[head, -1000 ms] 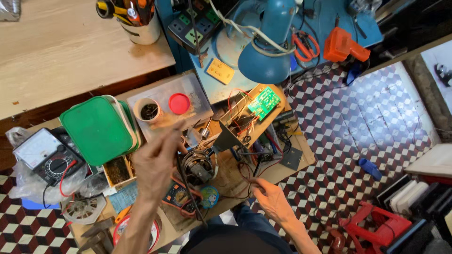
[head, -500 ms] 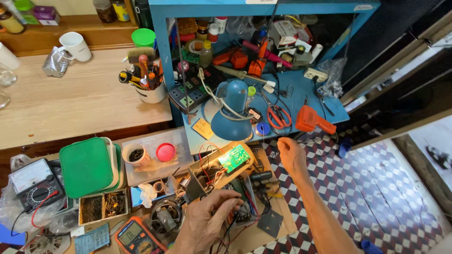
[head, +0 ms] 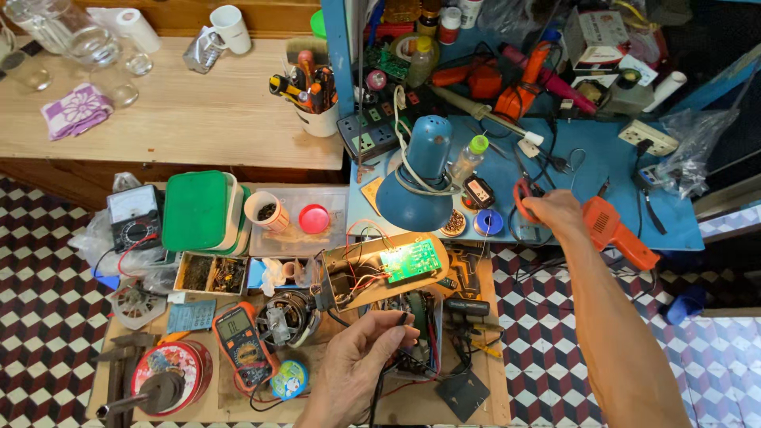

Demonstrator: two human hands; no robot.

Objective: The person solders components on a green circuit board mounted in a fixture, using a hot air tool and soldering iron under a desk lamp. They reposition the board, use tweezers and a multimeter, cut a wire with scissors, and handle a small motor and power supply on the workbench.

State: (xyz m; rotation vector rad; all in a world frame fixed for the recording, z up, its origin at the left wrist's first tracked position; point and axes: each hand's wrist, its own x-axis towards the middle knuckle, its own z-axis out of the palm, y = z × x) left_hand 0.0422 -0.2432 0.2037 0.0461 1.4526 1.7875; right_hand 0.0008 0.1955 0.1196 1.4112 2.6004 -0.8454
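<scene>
Cluttered wooden board point(head: 202, 404), orange multimeter point(head: 240, 337), round tin point(head: 174, 376)

Light: I read bright, even daylight | Shadows: soft, short beneath my left hand point(head: 361, 357) | Glare: mild on plastic bag point(head: 694, 139) beyond right hand point(head: 555, 210) | Focus: sharp centre | Edges: wide-angle bowing

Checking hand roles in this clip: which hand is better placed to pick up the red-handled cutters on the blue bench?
The right. The right hand already rests on the red-handled cutters on the blue bench. The left hand is lower, pinching black wires near the green circuit board.
</scene>
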